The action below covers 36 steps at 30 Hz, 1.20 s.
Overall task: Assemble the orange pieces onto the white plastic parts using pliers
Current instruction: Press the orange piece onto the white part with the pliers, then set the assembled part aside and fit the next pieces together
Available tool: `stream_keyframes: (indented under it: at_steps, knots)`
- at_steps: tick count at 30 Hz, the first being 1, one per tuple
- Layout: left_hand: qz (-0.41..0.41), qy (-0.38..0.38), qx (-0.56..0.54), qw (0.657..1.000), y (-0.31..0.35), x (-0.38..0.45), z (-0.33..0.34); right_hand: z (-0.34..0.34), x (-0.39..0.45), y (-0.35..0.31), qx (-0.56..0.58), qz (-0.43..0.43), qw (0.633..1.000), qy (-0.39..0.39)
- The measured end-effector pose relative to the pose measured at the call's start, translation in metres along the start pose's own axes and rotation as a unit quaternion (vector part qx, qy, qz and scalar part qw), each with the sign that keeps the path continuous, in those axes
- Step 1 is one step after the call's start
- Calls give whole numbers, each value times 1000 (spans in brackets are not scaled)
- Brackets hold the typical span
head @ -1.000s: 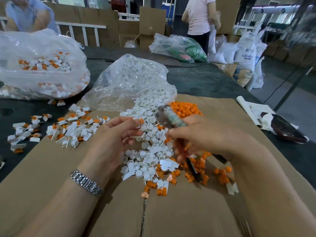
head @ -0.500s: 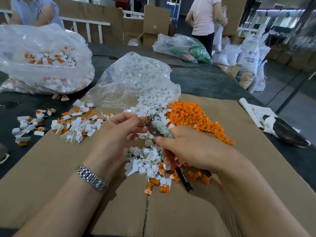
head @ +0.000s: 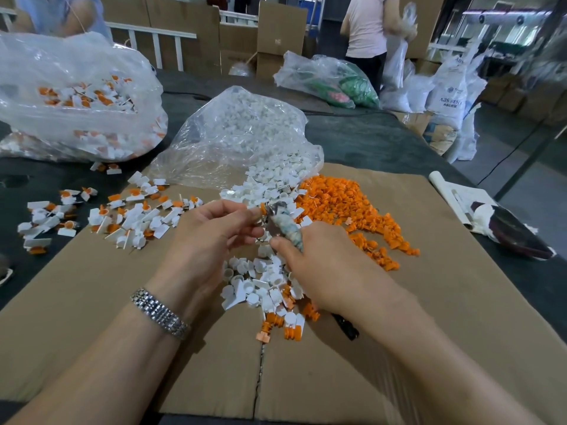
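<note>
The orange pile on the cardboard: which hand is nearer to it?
Right. The right hand is beside the orange pile; the left hand is farther left.

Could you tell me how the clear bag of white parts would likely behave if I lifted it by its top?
The bag looks thin and crinkled, so it would probably sag limply. Its mouth lies open toward the cardboard, so white parts would likely spill out.

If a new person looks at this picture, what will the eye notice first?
First, the two hands at the centre: the right hand grips pliers whose tip meets a small orange piece pinched by the left hand. Next, the bright orange pile on the cardboard, right of the spilled white parts.
</note>
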<state>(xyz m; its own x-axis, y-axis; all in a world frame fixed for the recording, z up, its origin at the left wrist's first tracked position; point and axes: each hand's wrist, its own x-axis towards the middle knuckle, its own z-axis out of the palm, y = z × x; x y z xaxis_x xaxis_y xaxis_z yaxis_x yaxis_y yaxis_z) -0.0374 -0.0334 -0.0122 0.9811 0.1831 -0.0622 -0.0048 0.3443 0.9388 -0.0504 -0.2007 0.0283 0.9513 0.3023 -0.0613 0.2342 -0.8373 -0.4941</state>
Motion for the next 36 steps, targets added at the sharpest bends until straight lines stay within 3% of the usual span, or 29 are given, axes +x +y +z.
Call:
stream_keyframes:
  at_steps: [3, 7, 10, 13, 15, 17, 20, 22, 27, 30, 33, 36]
  knots:
    - [3, -7, -4, 1000, 0, 0, 1, -8, -1, -1, 29, -1, 999, -21]
    - [9, 13, -4, 1000, 2, 1, -2, -35, -5, 7, 99, 32, 987, -120]
    - [56, 93, 99, 989, 3, 1, -9, -53, 3, 25, 59, 54, 996, -46]
    - [137, 175, 295, 929, 3, 5, -16, -53, 24, 53, -22, 87, 995, 41]
    - [169, 187, 397, 883, 4, 6, -16, -46, 37, 73, -58, 124, 989, 63]
    - [186, 140, 441, 867, 6, 4, -12, -37, 44, 87, -112, 152, 978, 83]
    - [149, 3, 448, 882, 2, 0, -5, -25, 46, 93, -172, 154, 967, 109]
    - [130, -45, 487, 862, -1, -2, -3, -19, 47, 93, -185, 145, 965, 114]
    - [149, -40, 606, 780, -10, 0, -1, -14, 50, 95, -162, 135, 973, 92]
    - [142, -43, 585, 798, -14, 4, -4, -17, 46, 95, -119, 121, 980, 106]
    - [157, -51, 593, 788, -16, 2, -5, -23, 37, 92, -75, 54, 986, 138]
    - [165, -44, 597, 783, -18, 3, -4, -25, 27, 86, -57, 19, 995, 77]
